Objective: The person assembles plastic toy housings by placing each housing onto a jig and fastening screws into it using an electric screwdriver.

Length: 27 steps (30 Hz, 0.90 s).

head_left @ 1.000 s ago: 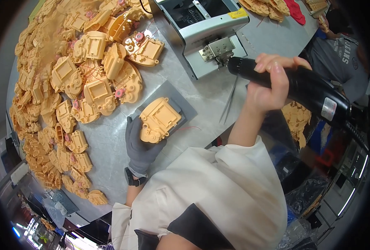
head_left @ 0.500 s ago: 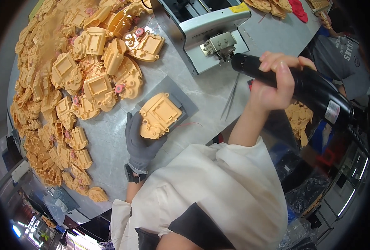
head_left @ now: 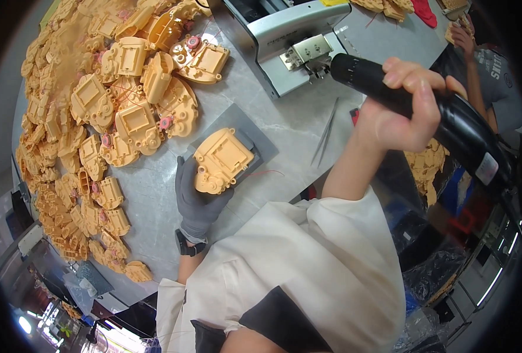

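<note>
My left hand point(head_left: 199, 200), in a grey glove, is wrapped round the near left side of a yellow-orange plastic housing point(head_left: 221, 157). The housing lies on a dark grey plate point(head_left: 261, 138), its square recess facing up, and a thin red wire point(head_left: 267, 172) runs out to its right. In my bare right hand point(head_left: 411, 103) is a black electric screwdriver point(head_left: 364, 75), the fingers closed round its barrel. Its front end is close beside the metal outlet of a silver-and-black screw feeder point(head_left: 290, 53); the bit cannot be made out clearly.
A large heap of similar housings point(head_left: 90, 100) covers the left of the grey table point(head_left: 155, 194), some with pink-red round parts. Tweezers point(head_left: 327, 132) lie right of the plate. A co-worker's hand point(head_left: 464, 38) is at the far right, near a red cloth point(head_left: 424, 13).
My right hand and the screwdriver have moved right and slightly away from the feeder's outlet. My left hand still holds the housing on the plate. A co-worker's hand has risen into clearer view.
</note>
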Motion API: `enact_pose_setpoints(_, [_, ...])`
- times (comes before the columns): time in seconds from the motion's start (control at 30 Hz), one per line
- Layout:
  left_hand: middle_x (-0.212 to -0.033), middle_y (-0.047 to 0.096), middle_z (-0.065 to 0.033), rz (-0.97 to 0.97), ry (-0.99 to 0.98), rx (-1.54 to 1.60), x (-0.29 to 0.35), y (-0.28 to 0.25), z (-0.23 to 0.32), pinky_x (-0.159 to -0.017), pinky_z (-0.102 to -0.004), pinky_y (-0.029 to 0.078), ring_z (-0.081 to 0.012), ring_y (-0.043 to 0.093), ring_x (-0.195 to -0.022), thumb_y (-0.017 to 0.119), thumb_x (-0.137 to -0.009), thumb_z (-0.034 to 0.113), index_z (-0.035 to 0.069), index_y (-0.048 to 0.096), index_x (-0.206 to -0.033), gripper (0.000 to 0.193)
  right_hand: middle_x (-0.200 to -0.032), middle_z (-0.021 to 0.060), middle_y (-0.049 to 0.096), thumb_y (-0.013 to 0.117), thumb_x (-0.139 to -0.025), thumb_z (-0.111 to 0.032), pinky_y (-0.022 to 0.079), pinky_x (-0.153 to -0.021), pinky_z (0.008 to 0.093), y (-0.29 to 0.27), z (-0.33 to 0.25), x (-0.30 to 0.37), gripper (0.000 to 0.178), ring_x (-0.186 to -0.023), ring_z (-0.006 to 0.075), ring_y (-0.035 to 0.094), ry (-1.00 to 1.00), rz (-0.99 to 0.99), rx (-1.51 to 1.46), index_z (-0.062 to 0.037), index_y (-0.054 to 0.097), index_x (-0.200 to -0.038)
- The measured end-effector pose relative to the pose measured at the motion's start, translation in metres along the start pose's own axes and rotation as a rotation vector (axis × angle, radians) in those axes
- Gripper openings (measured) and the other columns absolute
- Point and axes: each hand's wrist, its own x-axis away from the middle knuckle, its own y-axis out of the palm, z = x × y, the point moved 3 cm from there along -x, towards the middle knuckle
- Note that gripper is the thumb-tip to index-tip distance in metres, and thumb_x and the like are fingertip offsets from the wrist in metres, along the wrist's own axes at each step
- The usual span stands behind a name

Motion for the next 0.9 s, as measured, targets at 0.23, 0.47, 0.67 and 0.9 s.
enact_pose_setpoints(0.23, [-0.116,0.052,-0.0141,0.008,0.044,-0.071,-0.003,0.0,0.004,-0.104,-0.0482,0.023,-0.0321,0.049,-0.107,0.077,-0.054,0.012,0.003,0.038,-0.124,0.081,-0.058,0.0091,0.048,0.048,-0.066,-0.004,0.046,-0.046,0.0323,-0.009,-0.004,0.008,0.04,-0.041,0.0173,0.044,0.03,-0.018,0.134,0.0028,0.034,-0.103])
enact_pose_setpoints(0.47, [-0.114,0.052,-0.0142,0.01,0.05,-0.071,-0.002,0.001,0.004,-0.104,-0.0482,0.024,-0.033,0.049,-0.106,0.077,-0.054,0.013,0.002,0.038,-0.124,0.08,-0.06,0.0077,0.047,0.046,-0.069,-0.002,0.043,-0.052,0.0331,-0.009,0.0,0.009,0.037,-0.047,0.017,0.045,0.097,-0.031,0.112,-0.0003,0.035,-0.104])
enact_pose_setpoints(0.67, [-0.114,0.052,-0.0144,0.003,0.026,-0.04,-0.002,0.0,0.002,-0.104,-0.0481,0.024,-0.033,0.05,-0.106,0.078,-0.054,0.013,0.002,0.038,-0.123,0.081,-0.06,0.0099,0.048,0.046,-0.067,0.003,0.046,-0.049,0.0329,-0.01,0.012,0.009,0.04,-0.045,0.0173,0.046,0.131,-0.044,0.061,0.0026,0.035,-0.105])
enact_pose_setpoints(0.9, [-0.113,0.052,-0.0153,0.019,0.077,-0.072,-0.004,0.001,0.007,-0.104,-0.0475,0.024,-0.0331,0.05,-0.104,0.077,-0.054,0.013,0.001,0.039,-0.123,0.08,-0.058,0.01,0.047,0.046,-0.067,0.002,0.045,-0.05,0.0336,-0.007,-0.009,0.002,0.041,-0.044,0.0174,0.046,0.084,-0.15,0.019,0.0033,0.035,-0.106])
